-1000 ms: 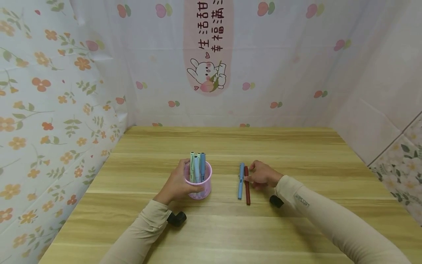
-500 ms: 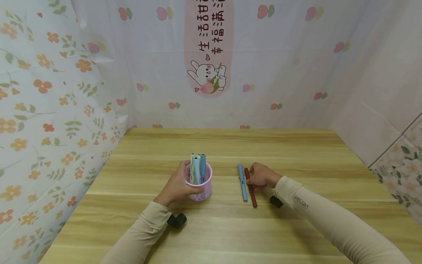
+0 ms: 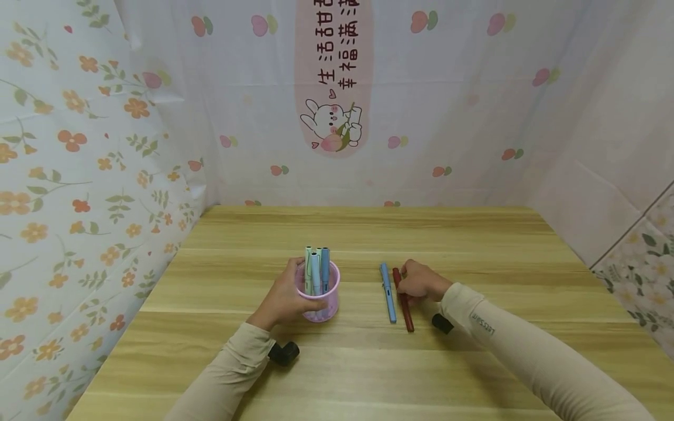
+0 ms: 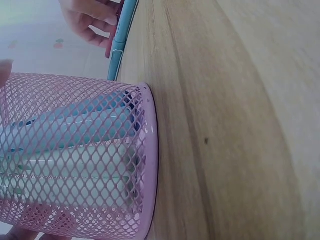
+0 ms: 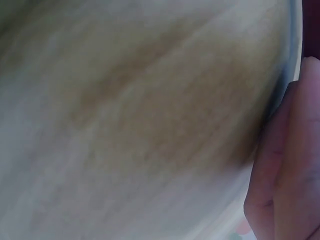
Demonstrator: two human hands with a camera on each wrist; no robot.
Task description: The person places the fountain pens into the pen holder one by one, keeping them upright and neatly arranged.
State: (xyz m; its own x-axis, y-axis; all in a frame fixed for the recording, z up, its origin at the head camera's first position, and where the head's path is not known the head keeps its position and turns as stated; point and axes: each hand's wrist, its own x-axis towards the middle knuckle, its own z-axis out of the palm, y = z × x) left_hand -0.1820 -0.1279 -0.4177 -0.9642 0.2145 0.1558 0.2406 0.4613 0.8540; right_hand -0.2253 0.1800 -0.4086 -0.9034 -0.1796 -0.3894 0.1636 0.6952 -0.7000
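My left hand [image 3: 284, 297] grips a pink mesh pen cup [image 3: 332, 303] from its left side, thumb across the front. Several pens [image 3: 316, 272], pale green and blue, stand in the cup; through the mesh in the left wrist view their lower ends [image 4: 90, 127] show. To the right, a blue pen [image 3: 388, 295] lies on the table beside a dark red pen [image 3: 406, 314]. The fingers of my right hand [image 3: 422, 282] pinch the red pen near its upper end. In the right wrist view, curled fingers [image 5: 292, 170] fill the right edge, the grip itself mostly cut off.
Both objects and hands are on a wood-grain table [image 3: 337, 374]. A black wrist device [image 3: 284, 354] hangs under the left wrist, another [image 3: 442, 323] under the right. Patterned cloth [image 3: 253, 117] hangs behind the table and along its sides.
Both loose pens have turned, their lower ends swinging right, and the right fingers have closed in on the red pen. The left hand and cup stay in place while the view tilts slightly.
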